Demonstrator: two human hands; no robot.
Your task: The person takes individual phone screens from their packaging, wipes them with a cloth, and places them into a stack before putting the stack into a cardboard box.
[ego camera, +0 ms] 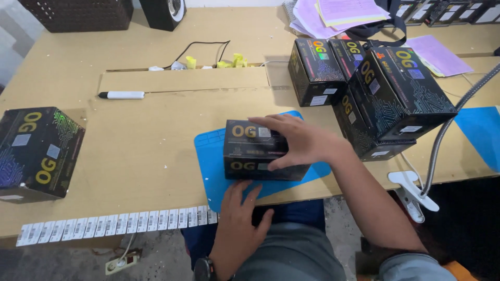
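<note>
A black box [250,151] with yellow lettering and a shiny circuit pattern sits on a blue mat [211,156] at the table's front edge. My right hand [297,143] lies over the box's top and right side, thumb on the front face, gripping it. My left hand [237,224] hovers just below the table edge under the box, fingers spread, holding nothing, with a watch on the wrist.
A stack of matching black boxes [385,93] stands to the right; one more [34,153] sits at far left. A strip of barcode stickers [114,224] lines the front edge. A white marker [122,95], a clamp-on gooseneck [448,130], and pink papers [338,13] are around.
</note>
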